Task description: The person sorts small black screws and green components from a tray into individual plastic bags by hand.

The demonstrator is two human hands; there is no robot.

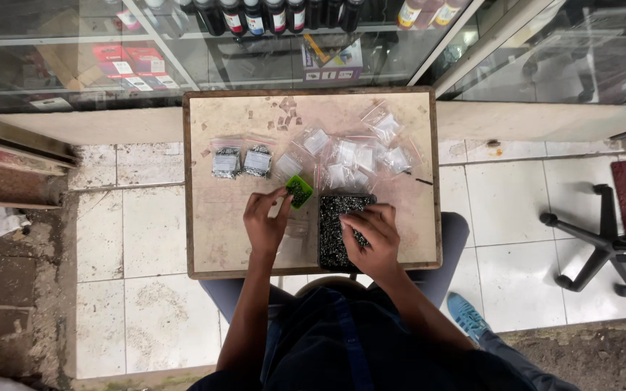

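Note:
My left hand (266,219) holds a small green scoop-like piece (299,192) filled with tiny dark parts, just left of a black tray (332,239). The tray lies on the small wooden table (215,239) and is full of small dark and silvery parts. My right hand (368,233) rests on the tray with its fingers curled into the parts. Two filled clear bags (241,161) lie side by side at the table's left. A heap of several clear small bags (356,156) lies beyond the tray.
A glass display cabinet (269,43) with bottles and boxes stands behind the table. A black office chair base (603,246) is at the right on the white tiled floor. My knees and a blue shoe (467,311) show beneath the table.

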